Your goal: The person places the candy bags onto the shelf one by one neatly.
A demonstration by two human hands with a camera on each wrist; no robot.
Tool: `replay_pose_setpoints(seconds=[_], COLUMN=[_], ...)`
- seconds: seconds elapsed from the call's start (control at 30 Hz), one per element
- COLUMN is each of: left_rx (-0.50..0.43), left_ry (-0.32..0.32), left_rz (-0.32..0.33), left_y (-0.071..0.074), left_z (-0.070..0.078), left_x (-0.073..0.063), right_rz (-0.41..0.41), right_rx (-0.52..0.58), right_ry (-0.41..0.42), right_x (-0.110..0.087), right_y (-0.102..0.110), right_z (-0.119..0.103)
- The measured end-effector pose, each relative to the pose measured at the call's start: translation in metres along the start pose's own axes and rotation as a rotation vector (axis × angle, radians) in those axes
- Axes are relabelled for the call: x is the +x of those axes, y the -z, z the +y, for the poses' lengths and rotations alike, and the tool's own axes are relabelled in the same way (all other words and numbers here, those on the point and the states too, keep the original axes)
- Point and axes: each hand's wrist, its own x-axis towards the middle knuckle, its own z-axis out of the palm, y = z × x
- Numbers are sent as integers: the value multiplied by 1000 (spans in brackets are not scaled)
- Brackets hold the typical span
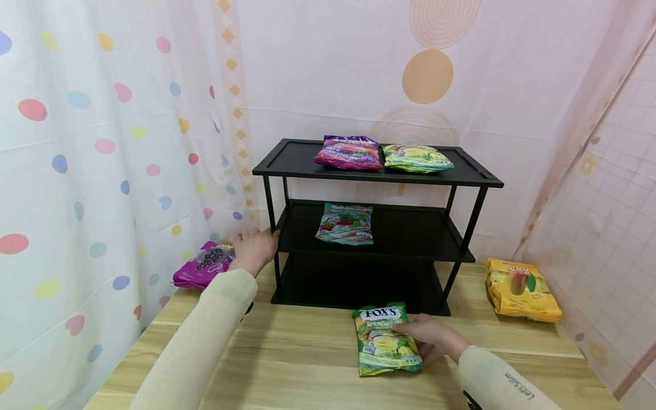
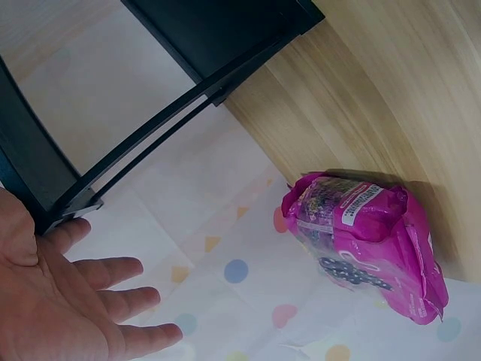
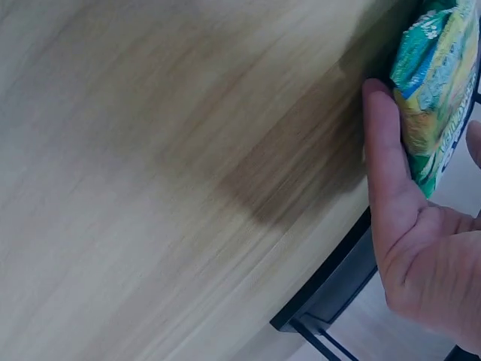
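A green and yellow Fox's candy bag point(image 1: 384, 341) is in my right hand point(image 1: 430, 339), in front of the black three-tier shelf point(image 1: 333, 316). The thumb lies over its front and the fingers are behind it; the right wrist view shows the bag point(image 3: 436, 83) against a long straight finger. My left hand point(image 1: 254, 249) touches the left end of the middle tier, its fingers spread and straight in the left wrist view. Beside that hand lies a purple bag with dark berries on it point(image 1: 205, 265). A teal mint candy bag point(image 1: 345, 224) lies on the middle tier.
A purple candy bag point(image 1: 350, 154) and a yellow-green candy bag point(image 1: 416, 158) lie side by side on the top tier. A yellow mango-picture bag point(image 1: 521, 290) rests on the wooden table point(image 1: 287, 364) at the right. Patterned curtains hang behind and on both sides.
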Motion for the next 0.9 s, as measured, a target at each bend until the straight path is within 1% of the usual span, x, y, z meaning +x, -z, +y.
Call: replay_pose_setpoints(seconds=[0.17, 0.37, 0.43, 0.57, 0.63, 0.7, 0.9], left_rx=[7, -3, -8, -12, -11, -7, -1], left_ry=[-4, -1, 2, 4, 3, 0, 0], left_rz=[4, 4, 4, 4, 4, 1, -8], left_y=[0, 0, 0, 0, 0, 0, 0], left_z=[0, 0, 0, -1, -1, -1, 0], left_x=[0, 0, 0, 0, 0, 0, 0], right_rz=[19, 23, 30, 21, 16, 15, 21], right_rx=[-18, -32, 3, 160, 219, 229, 164], right_ry=[-8, 22, 45, 124, 159, 189, 262], right_x=[-3, -3, -1, 2, 3, 3, 1], right_y=[0, -5, -6, -10, -11, -12, -13], right_z=[-1, -2, -2, -4, -5, -6, -12])
